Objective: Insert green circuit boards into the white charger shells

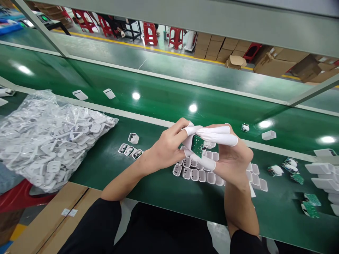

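White finger cots cover fingertips on both hands, which meet above the green table. My left hand [172, 143] is closed around a white plastic housing [187, 142], largely hidden by the fingers. My right hand [227, 151] grips a green circuit board [197, 145] between thumb and fingers, its soldered face toward me. The board is at the housing; how far it sits inside, I cannot tell. Below the hands stand rows of open white housings [202, 175]. To the left, a small group of housings [129, 151] has parts inside.
A clear bag [55, 141] of white plastic pieces lies at the left. Loose circuit boards [310, 208] and stacked white housings [321, 169] are at the right. A few pieces [109, 93] lie on the green surface beyond the pale rail [143, 119]. A frame bar [185, 17] crosses above.
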`<state>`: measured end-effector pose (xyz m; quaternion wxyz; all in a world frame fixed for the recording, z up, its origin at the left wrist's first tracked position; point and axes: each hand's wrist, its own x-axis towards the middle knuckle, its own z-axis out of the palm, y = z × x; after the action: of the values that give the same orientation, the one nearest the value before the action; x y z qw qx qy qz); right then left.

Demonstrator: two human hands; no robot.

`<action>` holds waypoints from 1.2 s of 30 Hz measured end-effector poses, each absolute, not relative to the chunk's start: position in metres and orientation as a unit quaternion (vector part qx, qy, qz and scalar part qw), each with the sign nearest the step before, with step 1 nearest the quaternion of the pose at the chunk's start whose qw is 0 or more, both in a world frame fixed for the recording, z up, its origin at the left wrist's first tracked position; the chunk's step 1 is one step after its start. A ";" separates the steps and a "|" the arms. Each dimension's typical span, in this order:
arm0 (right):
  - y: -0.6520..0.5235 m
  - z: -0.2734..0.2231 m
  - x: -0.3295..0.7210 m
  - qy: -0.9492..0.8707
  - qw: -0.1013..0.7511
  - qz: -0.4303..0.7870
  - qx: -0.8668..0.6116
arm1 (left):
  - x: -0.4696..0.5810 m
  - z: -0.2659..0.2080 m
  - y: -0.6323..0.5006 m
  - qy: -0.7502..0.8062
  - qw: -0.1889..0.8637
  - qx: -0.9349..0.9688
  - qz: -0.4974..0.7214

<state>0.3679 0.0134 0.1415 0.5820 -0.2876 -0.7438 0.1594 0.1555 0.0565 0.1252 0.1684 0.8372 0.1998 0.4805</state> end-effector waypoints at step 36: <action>0.017 0.140 0.379 -0.807 0.458 -0.155 -0.338 | 0.136 0.141 0.071 0.168 0.346 0.812 0.439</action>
<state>0.3794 0.0172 0.1405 0.4585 -0.3380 -0.8072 -0.1549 0.1357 0.0709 0.1409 0.3461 0.8121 0.1683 0.4386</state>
